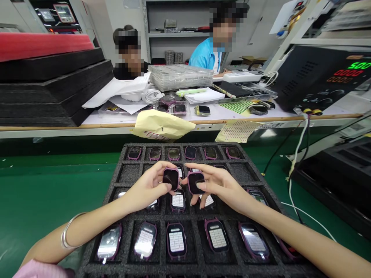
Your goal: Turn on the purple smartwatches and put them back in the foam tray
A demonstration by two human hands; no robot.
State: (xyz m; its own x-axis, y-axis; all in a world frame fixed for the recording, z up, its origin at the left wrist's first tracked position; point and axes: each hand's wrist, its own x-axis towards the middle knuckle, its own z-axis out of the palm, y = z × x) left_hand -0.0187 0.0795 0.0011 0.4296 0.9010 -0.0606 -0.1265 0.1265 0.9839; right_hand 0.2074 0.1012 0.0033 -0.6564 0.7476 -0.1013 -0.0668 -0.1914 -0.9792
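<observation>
Two bare hands hold a purple-framed smartwatch each above a dark foam tray [127, 173]. The left hand [149, 183] pinches one watch [171, 178] between thumb and fingers; the right hand [224, 185] grips the other watch [196, 183] the same way, thumb on its dark screen. The watches are side by side, screens up; fingers between them make it hard to say whether they touch. Below, similar watches lie in the tray's compartments: a far row with dark screens [174, 154] and a near row showing pale grids [176, 240]. A silvery bracelet [64, 234] circles the left forearm. Beyond, a worktop [211, 119] carries stacked black foam [49, 94], clear plastic trays [181, 79] and a power supply [315, 73] with glowing digits. Two people sit behind it, one in blue [199, 55].
</observation>
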